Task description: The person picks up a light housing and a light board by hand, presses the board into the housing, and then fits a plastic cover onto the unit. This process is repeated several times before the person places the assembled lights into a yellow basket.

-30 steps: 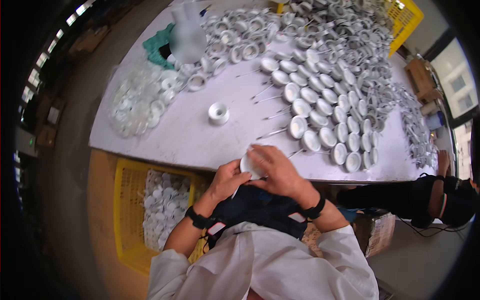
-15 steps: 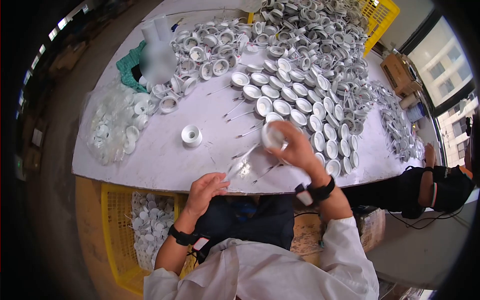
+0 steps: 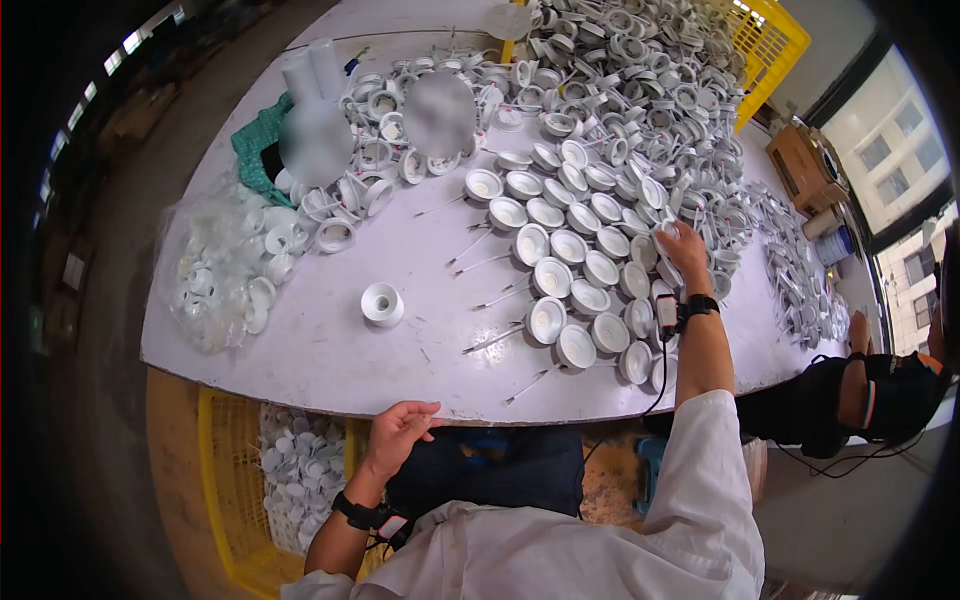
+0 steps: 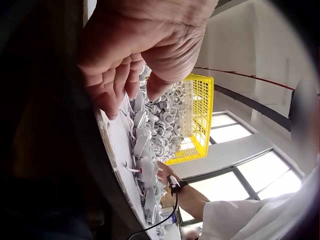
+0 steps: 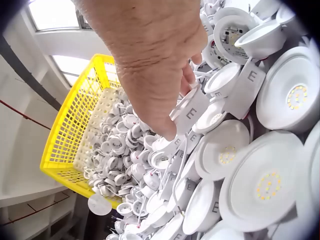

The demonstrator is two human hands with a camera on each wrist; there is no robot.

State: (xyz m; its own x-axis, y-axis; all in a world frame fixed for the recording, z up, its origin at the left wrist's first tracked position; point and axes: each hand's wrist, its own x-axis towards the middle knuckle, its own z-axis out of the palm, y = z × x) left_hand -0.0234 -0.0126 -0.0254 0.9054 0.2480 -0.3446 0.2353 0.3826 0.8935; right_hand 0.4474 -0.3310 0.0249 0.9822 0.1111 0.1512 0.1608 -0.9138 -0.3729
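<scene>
My right hand (image 3: pixel 684 252) reaches over the right part of the laid-out rows. In the right wrist view, its thumb and fingers pinch a white round downlight (image 5: pixel 189 113) with an "E" on its side. More downlights (image 5: pixel 270 181) lie close around it, faces up, showing yellow LED dots. My left hand (image 3: pixel 398 432) is at the table's front edge, fingers loosely bent and holding nothing. A single white cup-shaped part (image 3: pixel 382 304) stands on the table (image 3: pixel 330 365) ahead of it.
A large heap of downlights (image 3: pixel 620 60) fills the back, beside a yellow crate (image 3: pixel 775 55). At left lie a clear bag of white parts (image 3: pixel 215 275) and a green cloth (image 3: pixel 262 140). Below the table edge, another yellow crate (image 3: pixel 222 490) holds white discs. Another person's arm (image 3: pixel 850 400) is at right.
Both hands were together over a white downlight at the table edge. My right hand has since carried it away, over the rows, to the far right. The left hand stays near the edge.
</scene>
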